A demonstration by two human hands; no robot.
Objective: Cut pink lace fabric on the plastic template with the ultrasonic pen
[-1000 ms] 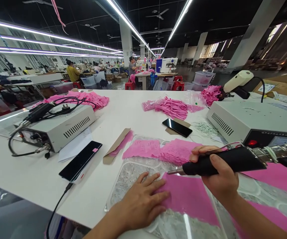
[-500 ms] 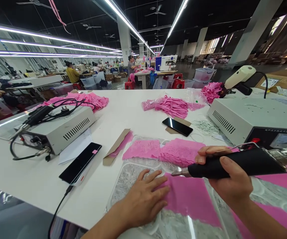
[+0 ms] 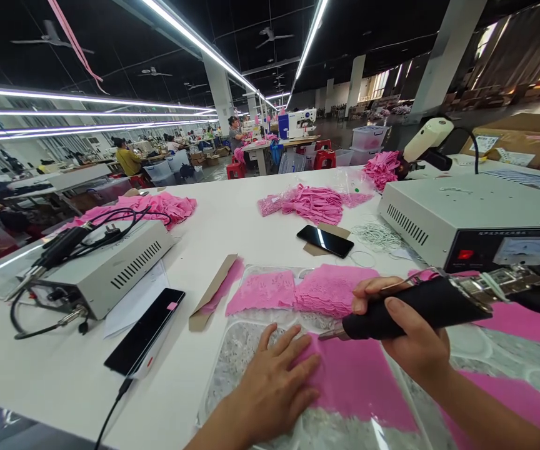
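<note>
My left hand (image 3: 272, 384) lies flat with fingers spread on the left edge of a pink fabric piece (image 3: 357, 384), which rests on a clear plate over white lace (image 3: 239, 353). My right hand (image 3: 408, 337) is wrapped round the black handle of a handheld cutting tool (image 3: 420, 305). The tool's metal tip (image 3: 330, 334) points left, just above the fabric's upper left corner. Behind the tip lies a stack of pink lace pieces (image 3: 307, 290).
A grey control box (image 3: 467, 222) stands at the right, another grey box (image 3: 105, 269) with cables at the left. Two phones (image 3: 145, 328) (image 3: 325, 240) lie on the white table (image 3: 232, 219). Pink lace heaps (image 3: 317, 203) lie further back. People work at far tables.
The view has tipped slightly downward and shifted. My right hand with the tool has lowered a little, bringing the tip closer to the fabric. My left hand stays flat on the fabric.
</note>
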